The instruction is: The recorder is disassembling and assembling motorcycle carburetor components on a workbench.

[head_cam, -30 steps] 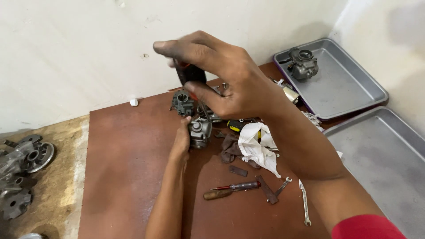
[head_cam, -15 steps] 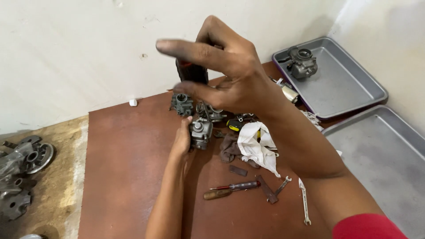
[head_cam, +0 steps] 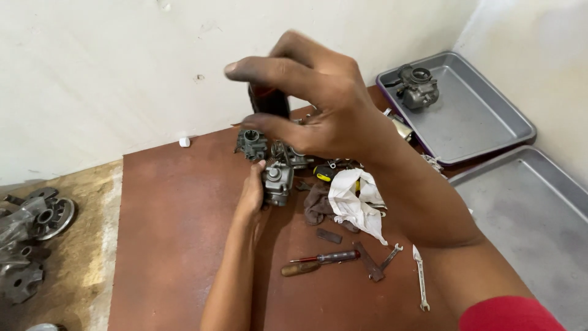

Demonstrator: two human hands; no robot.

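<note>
Two hands at a carburetor on a brown bench, two trays at right.

Far left, engine parts lie on the floor. The left hand grips a grey carburetor standing on the bench; a second casting sits just behind it. The right hand, raised a little higher than half a second ago, closes on a dark handle above them. Then a white rag, one screwdriver and two wrenches. Of two grey trays, the far tray holds one carburetor body; the near tray holds nothing I can see.
</note>
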